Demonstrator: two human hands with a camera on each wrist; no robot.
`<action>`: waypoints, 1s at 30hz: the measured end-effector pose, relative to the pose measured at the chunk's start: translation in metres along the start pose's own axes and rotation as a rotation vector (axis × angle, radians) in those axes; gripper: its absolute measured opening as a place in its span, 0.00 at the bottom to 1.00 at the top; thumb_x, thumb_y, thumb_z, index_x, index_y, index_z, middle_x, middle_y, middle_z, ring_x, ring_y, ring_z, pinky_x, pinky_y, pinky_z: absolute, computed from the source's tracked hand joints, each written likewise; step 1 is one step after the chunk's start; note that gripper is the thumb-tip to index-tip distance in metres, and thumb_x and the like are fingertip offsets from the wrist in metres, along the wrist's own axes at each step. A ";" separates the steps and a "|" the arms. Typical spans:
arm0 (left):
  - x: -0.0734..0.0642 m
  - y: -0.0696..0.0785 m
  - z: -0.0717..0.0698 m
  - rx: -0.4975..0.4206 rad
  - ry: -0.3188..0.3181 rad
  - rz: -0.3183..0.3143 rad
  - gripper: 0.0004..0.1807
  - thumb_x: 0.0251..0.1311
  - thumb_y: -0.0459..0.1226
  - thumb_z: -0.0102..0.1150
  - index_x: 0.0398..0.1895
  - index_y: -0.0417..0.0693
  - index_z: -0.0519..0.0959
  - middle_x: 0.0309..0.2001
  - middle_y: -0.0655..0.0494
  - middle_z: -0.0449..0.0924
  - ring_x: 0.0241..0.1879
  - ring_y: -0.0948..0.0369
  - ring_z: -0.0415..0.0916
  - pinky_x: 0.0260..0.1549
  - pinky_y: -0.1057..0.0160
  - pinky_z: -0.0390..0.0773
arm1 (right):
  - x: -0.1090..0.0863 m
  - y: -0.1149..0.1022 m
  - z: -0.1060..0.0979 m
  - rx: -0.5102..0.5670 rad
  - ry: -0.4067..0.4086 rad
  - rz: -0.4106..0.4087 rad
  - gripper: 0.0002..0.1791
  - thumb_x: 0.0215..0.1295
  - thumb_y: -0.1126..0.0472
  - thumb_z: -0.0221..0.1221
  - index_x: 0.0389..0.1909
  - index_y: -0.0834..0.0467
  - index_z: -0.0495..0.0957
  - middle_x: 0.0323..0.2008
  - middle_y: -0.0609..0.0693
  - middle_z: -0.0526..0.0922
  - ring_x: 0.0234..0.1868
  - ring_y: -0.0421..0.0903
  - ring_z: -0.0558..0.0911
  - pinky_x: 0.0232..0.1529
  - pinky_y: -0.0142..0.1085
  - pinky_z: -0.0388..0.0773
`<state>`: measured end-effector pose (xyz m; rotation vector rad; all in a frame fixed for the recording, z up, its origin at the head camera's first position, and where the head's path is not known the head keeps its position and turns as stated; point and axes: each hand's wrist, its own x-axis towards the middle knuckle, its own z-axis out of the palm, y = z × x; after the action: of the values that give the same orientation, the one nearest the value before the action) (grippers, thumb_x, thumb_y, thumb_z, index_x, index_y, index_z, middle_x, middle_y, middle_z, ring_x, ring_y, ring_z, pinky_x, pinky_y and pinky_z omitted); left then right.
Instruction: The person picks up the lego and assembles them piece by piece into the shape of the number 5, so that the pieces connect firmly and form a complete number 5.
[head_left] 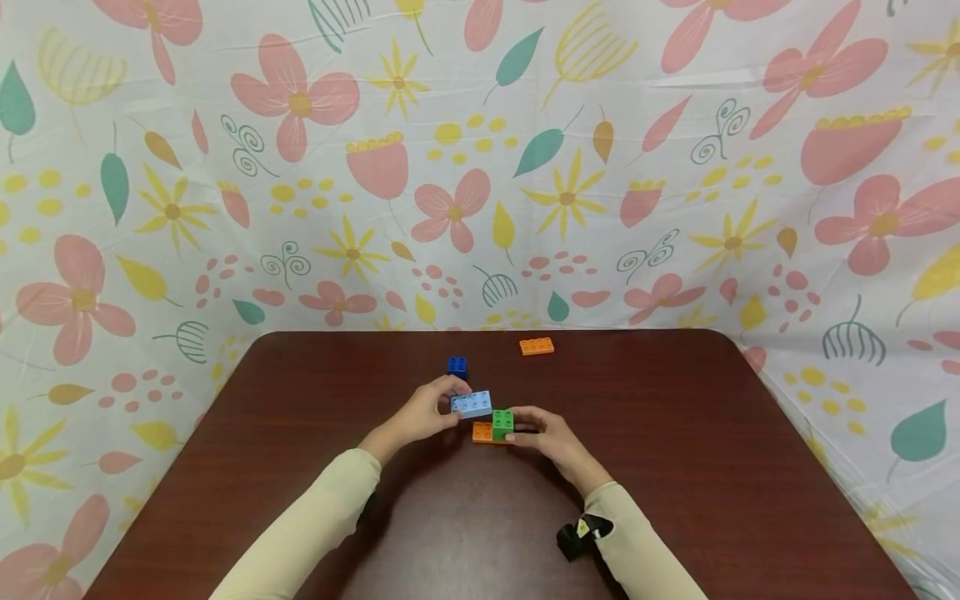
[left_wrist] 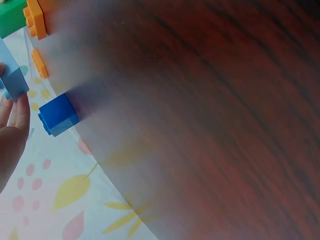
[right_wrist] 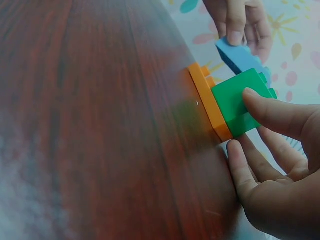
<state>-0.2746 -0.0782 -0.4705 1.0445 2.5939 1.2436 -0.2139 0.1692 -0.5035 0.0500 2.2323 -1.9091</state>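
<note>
A light blue brick (head_left: 471, 405) is pinched in my left hand (head_left: 422, 414), raised a little over the table. My right hand (head_left: 553, 440) grips a green brick (head_left: 503, 423) between thumb and fingers. That green brick sits on the right part of a flat orange brick (head_left: 482, 432), whose left studs show. In the right wrist view the light blue brick (right_wrist: 242, 59) is tilted close to the green brick (right_wrist: 239, 100); whether they touch I cannot tell. Only part of my left hand (left_wrist: 12, 135) shows in the left wrist view.
A dark blue brick (head_left: 457, 367) stands beyond my left hand. Farther back, near the table's far edge, lies another flat orange brick (head_left: 537, 346). The brown table (head_left: 300, 400) meets a flower-patterned cloth (head_left: 450, 275) behind it.
</note>
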 end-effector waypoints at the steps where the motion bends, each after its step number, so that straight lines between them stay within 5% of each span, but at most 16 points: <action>1: 0.000 0.001 0.000 -0.001 0.002 0.010 0.18 0.55 0.27 0.65 0.50 0.44 0.75 0.50 0.51 0.76 0.48 0.55 0.75 0.49 0.53 0.76 | 0.000 0.000 0.000 0.001 0.000 -0.001 0.24 0.55 0.63 0.70 0.55 0.58 0.78 0.50 0.52 0.80 0.50 0.49 0.77 0.46 0.42 0.78; 8: -0.002 0.007 -0.001 0.010 -0.003 0.080 0.20 0.56 0.26 0.62 0.52 0.47 0.77 0.49 0.51 0.75 0.49 0.53 0.74 0.48 0.48 0.76 | 0.000 0.000 0.000 0.004 -0.005 -0.007 0.24 0.56 0.63 0.69 0.55 0.58 0.78 0.50 0.53 0.80 0.50 0.49 0.77 0.47 0.42 0.78; 15: -0.004 0.010 0.000 0.072 -0.044 0.101 0.20 0.60 0.28 0.60 0.55 0.49 0.78 0.50 0.51 0.72 0.36 0.49 0.71 0.27 0.64 0.68 | 0.002 0.002 0.000 0.007 -0.014 -0.003 0.24 0.56 0.63 0.69 0.55 0.58 0.78 0.50 0.53 0.80 0.50 0.49 0.78 0.47 0.43 0.78; 30: -0.004 0.018 0.007 0.156 -0.116 0.177 0.20 0.62 0.28 0.58 0.57 0.51 0.78 0.52 0.51 0.70 0.36 0.55 0.69 0.30 0.68 0.68 | 0.000 0.000 0.001 -0.003 -0.005 -0.004 0.24 0.57 0.63 0.68 0.56 0.59 0.77 0.51 0.53 0.80 0.51 0.50 0.77 0.47 0.44 0.79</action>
<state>-0.2597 -0.0682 -0.4631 1.3576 2.5905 0.9904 -0.2138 0.1687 -0.5031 0.0402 2.2345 -1.9057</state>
